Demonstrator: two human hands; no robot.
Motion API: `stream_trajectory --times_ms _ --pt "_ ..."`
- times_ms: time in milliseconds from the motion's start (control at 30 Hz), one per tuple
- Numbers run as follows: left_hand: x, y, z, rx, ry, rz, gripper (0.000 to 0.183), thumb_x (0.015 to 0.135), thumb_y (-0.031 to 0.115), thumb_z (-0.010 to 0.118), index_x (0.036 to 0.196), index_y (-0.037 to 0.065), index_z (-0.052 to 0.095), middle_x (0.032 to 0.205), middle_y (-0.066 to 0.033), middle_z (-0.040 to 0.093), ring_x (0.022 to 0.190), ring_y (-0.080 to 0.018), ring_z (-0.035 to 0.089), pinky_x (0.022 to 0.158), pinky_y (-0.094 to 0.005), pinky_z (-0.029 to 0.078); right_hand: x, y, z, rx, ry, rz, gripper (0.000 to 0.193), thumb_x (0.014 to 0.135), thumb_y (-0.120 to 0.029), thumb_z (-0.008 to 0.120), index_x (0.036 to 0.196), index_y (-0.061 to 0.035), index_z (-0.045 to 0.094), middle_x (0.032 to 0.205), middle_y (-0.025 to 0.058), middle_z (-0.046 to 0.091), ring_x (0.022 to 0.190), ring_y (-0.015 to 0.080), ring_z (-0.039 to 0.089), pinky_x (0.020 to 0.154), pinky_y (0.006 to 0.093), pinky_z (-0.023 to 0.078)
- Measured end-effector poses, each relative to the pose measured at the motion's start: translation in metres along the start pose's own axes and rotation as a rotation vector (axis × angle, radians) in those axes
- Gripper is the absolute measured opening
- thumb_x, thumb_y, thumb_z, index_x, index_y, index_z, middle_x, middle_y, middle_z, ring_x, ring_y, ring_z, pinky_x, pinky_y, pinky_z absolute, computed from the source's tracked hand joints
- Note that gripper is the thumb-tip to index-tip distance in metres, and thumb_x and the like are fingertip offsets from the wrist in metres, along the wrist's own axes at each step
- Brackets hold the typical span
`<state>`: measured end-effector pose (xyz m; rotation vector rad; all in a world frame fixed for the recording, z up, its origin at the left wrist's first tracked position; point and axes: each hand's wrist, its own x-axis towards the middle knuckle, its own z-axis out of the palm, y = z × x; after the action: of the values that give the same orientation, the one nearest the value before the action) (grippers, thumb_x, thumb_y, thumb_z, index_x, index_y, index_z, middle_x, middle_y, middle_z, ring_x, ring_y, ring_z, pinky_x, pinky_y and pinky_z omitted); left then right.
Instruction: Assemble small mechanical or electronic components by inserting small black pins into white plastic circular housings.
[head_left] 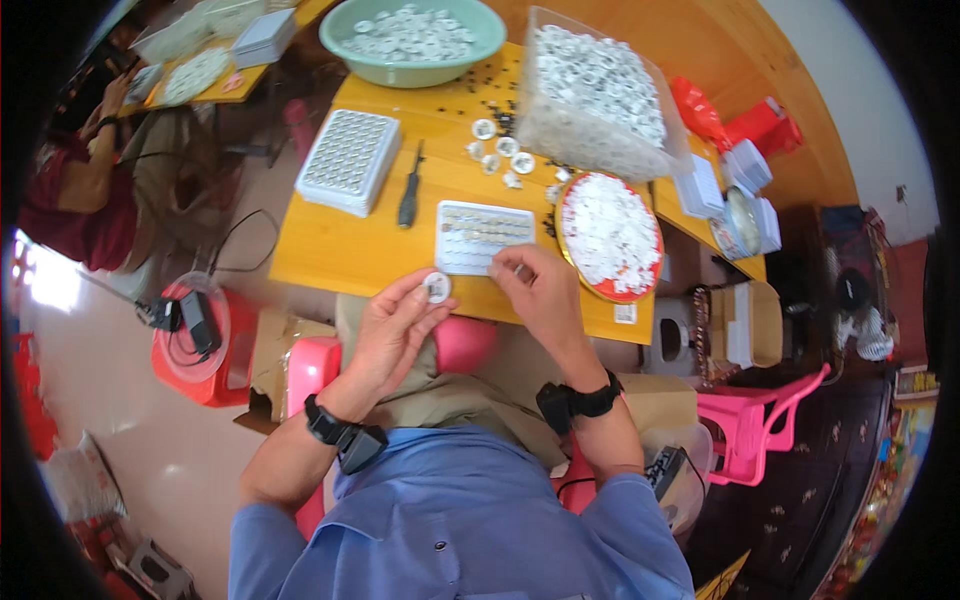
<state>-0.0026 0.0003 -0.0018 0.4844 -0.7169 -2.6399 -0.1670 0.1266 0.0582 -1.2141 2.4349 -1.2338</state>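
Between the thumb and fingers of my left hand (400, 318) is a small round white plastic disc (436, 288) with dark marks at its middle, held just off the table's near edge. My right hand (540, 295) reaches over the lower right corner of a shallow white tray (485, 264), its fingertips pinched together; whatever they hold is too small to make out. Rows of tiny metallic parts sit in the tray's pockets. Beyond it a screwdriver (409, 195) with a dark handle lies on the wooden table (330, 245).
A stack of filled trays (350, 160) stands at the left. Farther back are a green basin (412, 72) and a clear bin (600, 140) of white discs. A red-rimmed plate (625, 296) heaped with white pieces stands at the right. Loose discs (507, 147) and black bits lie between.
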Motion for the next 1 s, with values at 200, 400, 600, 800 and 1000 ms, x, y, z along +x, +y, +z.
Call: stream_trajectory --times_ms 200,400,600,800,1000 --pt "-0.004 0.005 0.004 0.052 0.007 -0.002 0.032 0.099 0.013 0.057 0.129 -0.001 0.057 0.119 -0.0132 0.066 0.103 -0.0229 0.068 0.092 -0.0315 0.056 0.021 0.036 -0.080 -0.300 0.235 0.150 0.011 0.081 -0.013 0.070 0.089 -0.0049 0.072 0.085 0.0119 0.070 0.069 0.0273 0.066 0.065 0.0379 0.051" --pt "-0.003 0.004 0.002 0.053 -0.015 -0.057 0.032 0.101 0.015 0.056 0.129 0.000 0.057 0.121 -0.0146 0.066 0.101 -0.0218 0.068 0.090 -0.0305 0.056 0.010 0.072 -0.110 -0.415 -0.015 0.343 0.017 0.075 -0.006 0.070 0.092 -0.0036 0.072 0.077 0.0068 0.069 0.068 0.0172 0.063 0.065 0.0310 0.049" --pt "-0.004 0.003 -0.004 0.022 0.010 -0.058 0.033 0.100 0.012 0.055 0.130 -0.002 0.056 0.120 -0.0149 0.066 0.103 -0.0214 0.068 0.092 -0.0316 0.056 0.016 0.075 -0.095 -0.414 -0.237 0.357 0.021 0.074 -0.008 0.070 0.095 -0.0030 0.070 0.081 0.0079 0.069 0.070 0.0177 0.064 0.066 0.0313 0.049" --pt "-0.001 0.004 0.007 -0.033 -0.012 -0.098 0.033 0.101 0.014 0.054 0.131 -0.001 0.055 0.123 -0.0179 0.064 0.103 -0.0216 0.068 0.092 -0.0301 0.056 0.015 0.083 -0.102 -0.423 -0.100 0.375 0.019 0.075 -0.015 0.070 0.091 -0.0049 0.073 0.084 0.0139 0.071 0.081 0.0299 0.069 0.072 0.0380 0.052" --pt "-0.004 0.008 0.001 -0.055 -0.025 -0.106 0.034 0.101 0.014 0.053 0.132 -0.001 0.054 0.125 -0.0179 0.063 0.107 -0.0220 0.066 0.096 -0.0316 0.054 0.019 0.058 -0.096 -0.447 -0.021 0.333 0.018 0.076 -0.012 0.072 0.092 -0.0021 0.072 0.078 0.0131 0.069 0.074 0.0260 0.067 0.068 0.0352 0.051"
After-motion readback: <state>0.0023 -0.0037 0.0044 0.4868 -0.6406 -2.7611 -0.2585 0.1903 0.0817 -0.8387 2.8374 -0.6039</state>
